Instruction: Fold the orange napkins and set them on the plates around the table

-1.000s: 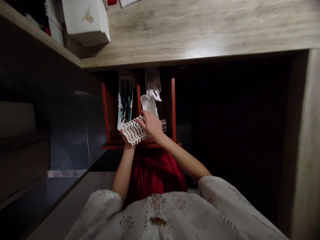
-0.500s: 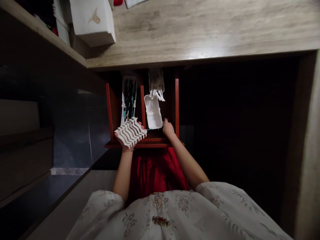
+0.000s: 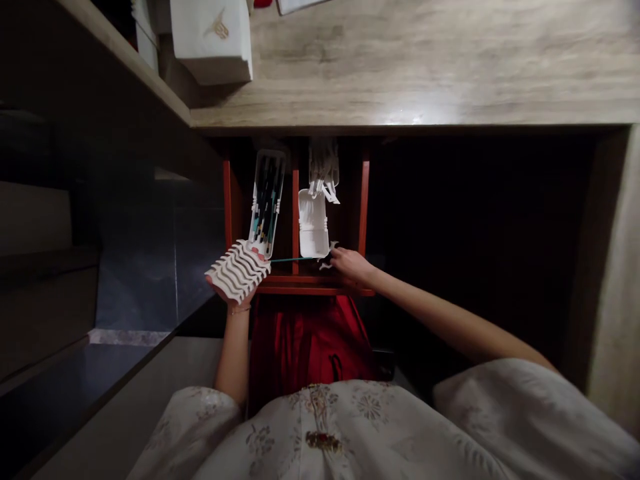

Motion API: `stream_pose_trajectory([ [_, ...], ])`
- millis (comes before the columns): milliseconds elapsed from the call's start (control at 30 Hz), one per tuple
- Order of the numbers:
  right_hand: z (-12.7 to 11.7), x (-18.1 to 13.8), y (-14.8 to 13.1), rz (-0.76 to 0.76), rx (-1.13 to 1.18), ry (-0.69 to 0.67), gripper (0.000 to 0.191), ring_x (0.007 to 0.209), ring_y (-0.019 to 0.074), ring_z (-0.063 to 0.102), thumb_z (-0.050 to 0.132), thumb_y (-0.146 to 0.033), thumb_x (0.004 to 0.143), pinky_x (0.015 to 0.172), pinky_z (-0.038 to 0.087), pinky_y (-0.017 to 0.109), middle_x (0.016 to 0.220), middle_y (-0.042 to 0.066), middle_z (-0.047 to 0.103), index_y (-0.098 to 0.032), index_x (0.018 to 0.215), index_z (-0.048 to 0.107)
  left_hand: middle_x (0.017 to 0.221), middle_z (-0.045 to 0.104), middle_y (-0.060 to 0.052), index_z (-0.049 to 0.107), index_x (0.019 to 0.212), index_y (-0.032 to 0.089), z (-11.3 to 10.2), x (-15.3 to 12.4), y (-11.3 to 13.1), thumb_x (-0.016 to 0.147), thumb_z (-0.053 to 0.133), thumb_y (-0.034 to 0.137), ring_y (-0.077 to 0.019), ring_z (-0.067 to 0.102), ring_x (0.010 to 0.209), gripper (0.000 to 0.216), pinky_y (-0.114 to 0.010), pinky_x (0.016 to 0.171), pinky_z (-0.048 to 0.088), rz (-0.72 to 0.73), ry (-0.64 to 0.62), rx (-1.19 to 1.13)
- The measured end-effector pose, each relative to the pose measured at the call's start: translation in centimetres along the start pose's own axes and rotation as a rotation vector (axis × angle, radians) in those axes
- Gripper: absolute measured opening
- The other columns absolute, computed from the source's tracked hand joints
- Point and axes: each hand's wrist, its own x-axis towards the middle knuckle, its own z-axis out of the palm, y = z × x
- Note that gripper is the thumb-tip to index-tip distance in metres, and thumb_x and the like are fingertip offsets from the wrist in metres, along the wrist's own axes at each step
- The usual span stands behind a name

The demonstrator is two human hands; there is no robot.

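My left hand [image 3: 234, 295] is closed under a white, wavy-ribbed piece [image 3: 239, 272] at the drawer's front left corner. A thin teal stick [image 3: 290, 260] runs from beside its fingers toward the small white bin. My right hand [image 3: 350, 262], fingers pinched, holds a small white plastic piece [image 3: 326, 264] in the right compartment; its exact kind is unclear. Just left of those fingers is the small white bin [image 3: 313, 241]. Behind the bin lies a bunch of white plastic pieces [image 3: 323, 177]. A long white tray [image 3: 254, 200] with dark and teal sticks lies in the left compartment.
The open drawer [image 3: 364, 207] has reddish-brown walls and a divider [image 3: 295, 220]. Above its back hangs the wood-grain desktop [image 3: 425, 73], carrying a white box [image 3: 213, 40] at the left. Red cloth [image 3: 310, 347] covers the lap below the drawer front.
My left hand has moved left with the ribbed piece, exposing more of the teal stick. My right forearm has swung outward, and the small white piece now shows at my right fingers.
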Motion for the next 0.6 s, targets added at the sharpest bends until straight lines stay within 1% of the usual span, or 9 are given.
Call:
stream_pose_trajectory([
  [67,0.6,1.2,0.4,-0.052,-0.053,-0.111,0.022,0.093,0.021,0.055,0.045,-0.01,0.086,0.073,0.043,0.026,0.1,0.015,0.059,-0.01,0.086,0.068,0.125,0.055,-0.011,0.054,0.123,0.026,-0.6,-0.1,0.4,0.075,0.039,0.071,-0.0285,0.053,0.115,0.067,-0.051,0.099,0.04,0.008,0.022,0.02],
  [133,1.0,2.3,0.6,-0.068,-0.094,-0.135,0.024,0.097,0.0224,0.055,0.044,-0.009,0.086,0.075,0.044,0.027,0.1,0.017,0.06,-0.009,0.087,0.068,0.125,0.055,-0.012,0.052,0.125,0.025,-1.1,-0.2,0.6,0.077,0.039,0.07,-0.0274,0.053,0.115,0.067,-0.049,0.099,0.041,0.021,0.045,0.044],
  [267,1.6,3.5,0.7,0.015,-0.124,-0.102,0.028,0.101,0.0257,0.055,0.041,-0.008,0.087,0.084,0.045,0.033,0.098,0.02,0.061,-0.006,0.09,0.069,0.123,0.056,-0.012,0.05,0.127,0.025,-1.9,-0.5,0.9,0.077,0.043,0.069,-0.0266,0.055,0.114,0.067,-0.048,0.099,0.041,0.053,0.031,0.002],
  [333,2.2,3.8,0.8,0.039,-0.115,-0.055,0.026,0.111,0.0275,0.051,0.044,-0.006,0.084,0.091,0.043,0.036,0.11,0.023,0.058,-0.005,0.09,0.069,0.122,0.057,-0.012,0.05,0.128,0.024,-2.0,-0.8,1.1,0.077,0.044,0.068,-0.027,0.054,0.115,0.067,-0.049,0.099,0.041,0.053,0.027,-0.034],
  [400,2.8,4.2,0.9,0.015,-0.107,0.008,0.024,0.122,0.0276,0.043,0.048,-0.004,0.081,0.099,0.039,0.037,0.123,0.023,0.052,-0.006,0.092,0.07,0.124,0.056,-0.012,0.05,0.128,0.025,-2.1,-1.1,1.4,0.078,0.044,0.067,-0.0271,0.053,0.116,0.066,-0.049,0.099,0.041,0.042,0.041,-0.048],
  [433,3.2,4.5,1.0,-0.002,-0.106,0.025,0.024,0.124,0.0271,0.042,0.049,-0.004,0.081,0.101,0.037,0.037,0.124,0.022,0.051,-0.006,0.093,0.069,0.126,0.055,-0.012,0.05,0.128,0.025,-2.1,-1.2,1.5,0.078,0.043,0.067,-0.0271,0.052,0.117,0.066,-0.049,0.099,0.041,0.038,0.053,-0.046],
  [500,3.7,5.2,1.2,-0.034,-0.112,0.009,0.023,0.119,0.0261,0.046,0.049,-0.005,0.082,0.1,0.036,0.037,0.117,0.021,0.057,-0.005,0.094,0.069,0.129,0.052,-0.012,0.051,0.127,0.024,-2.2,-1.4,1.9,0.079,0.039,0.068,-0.0271,0.052,0.117,0.066,-0.049,0.099,0.042,0.04,0.081,-0.032],
  [600,4.0,6.3,1.3,-0.067,-0.134,-0.1,0.023,0.101,0.0237,0.057,0.047,-0.007,0.083,0.093,0.038,0.034,0.098,0.017,0.064,-0.007,0.089,0.07,0.13,0.051,-0.013,0.051,0.127,0.022,-2.5,-1.6,2.3,0.079,0.035,0.07,-0.0285,0.05,0.119,0.07,-0.049,0.098,0.042,0.053,0.112,-0.015],
])
